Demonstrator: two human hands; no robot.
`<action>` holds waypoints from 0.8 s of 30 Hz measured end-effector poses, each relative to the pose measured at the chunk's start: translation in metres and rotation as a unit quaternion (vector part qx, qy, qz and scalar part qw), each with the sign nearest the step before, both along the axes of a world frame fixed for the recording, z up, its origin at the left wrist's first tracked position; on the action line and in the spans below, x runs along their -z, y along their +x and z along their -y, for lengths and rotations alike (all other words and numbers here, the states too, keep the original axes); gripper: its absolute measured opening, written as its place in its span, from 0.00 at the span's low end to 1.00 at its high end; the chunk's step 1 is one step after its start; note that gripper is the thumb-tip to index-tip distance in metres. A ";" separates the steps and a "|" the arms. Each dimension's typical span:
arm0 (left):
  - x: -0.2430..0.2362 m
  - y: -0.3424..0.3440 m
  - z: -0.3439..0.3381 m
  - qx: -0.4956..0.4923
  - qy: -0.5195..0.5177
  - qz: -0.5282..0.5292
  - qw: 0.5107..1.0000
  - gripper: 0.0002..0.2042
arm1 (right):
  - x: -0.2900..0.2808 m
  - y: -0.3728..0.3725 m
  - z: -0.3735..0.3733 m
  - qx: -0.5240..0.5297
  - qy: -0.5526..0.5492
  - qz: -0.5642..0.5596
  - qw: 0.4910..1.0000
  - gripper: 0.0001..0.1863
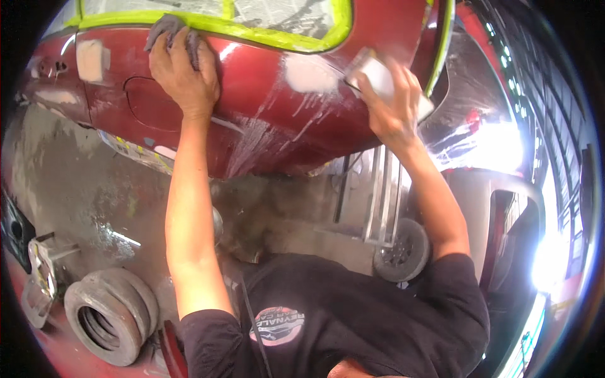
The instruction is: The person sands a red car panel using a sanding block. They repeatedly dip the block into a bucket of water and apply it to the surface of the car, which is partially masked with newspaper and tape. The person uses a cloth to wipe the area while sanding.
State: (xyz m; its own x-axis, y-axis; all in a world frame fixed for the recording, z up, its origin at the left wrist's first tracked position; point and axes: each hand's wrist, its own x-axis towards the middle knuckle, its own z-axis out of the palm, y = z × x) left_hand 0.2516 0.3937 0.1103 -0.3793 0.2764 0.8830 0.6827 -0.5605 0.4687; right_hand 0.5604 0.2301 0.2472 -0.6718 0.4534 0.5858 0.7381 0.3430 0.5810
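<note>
My left hand [186,79] grips a crumpled grey cloth [162,33] against the upper side of a red car panel [164,145], just below yellow-green masking tape [283,39] that borders a covered window. My right hand [394,104] is wrapped around a white rectangular block [372,69], held on the panel toward the right. Between my hands is a pale filler patch [312,72], with whitish wet streaks running down from it. Another filler patch [91,60] shows on the panel to the left, beside a round fuel flap outline.
Stacked tyres [85,321] and metal parts [44,277] lie at the lower left. Under the car are a metal stand [378,208] and a wheel [401,249]. A grey bumper-like part [472,189] and dark, shiny bodywork [479,107] are at the right.
</note>
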 end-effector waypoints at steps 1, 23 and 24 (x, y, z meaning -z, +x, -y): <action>-0.001 0.004 0.000 0.002 0.002 0.000 1.000 0.18 | 0.003 0.006 0.006 0.011 0.012 0.002 1.000 0.26; -0.002 -0.001 0.004 -0.007 -0.010 -0.008 1.000 0.18 | -0.001 -0.007 -0.009 0.003 0.005 -0.004 1.000 0.26; -0.003 0.000 -0.001 -0.009 -0.001 -0.004 1.000 0.18 | -0.001 -0.007 -0.015 -0.003 0.011 -0.004 1.000 0.25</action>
State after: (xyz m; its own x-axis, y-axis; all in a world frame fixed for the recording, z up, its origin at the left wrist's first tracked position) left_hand 0.2519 0.3943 0.1135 -0.3772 0.2720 0.8853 0.6968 -0.5463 0.4648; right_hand 0.5539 0.2448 0.2478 -0.6695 0.4358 0.6016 0.7410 0.3346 0.5822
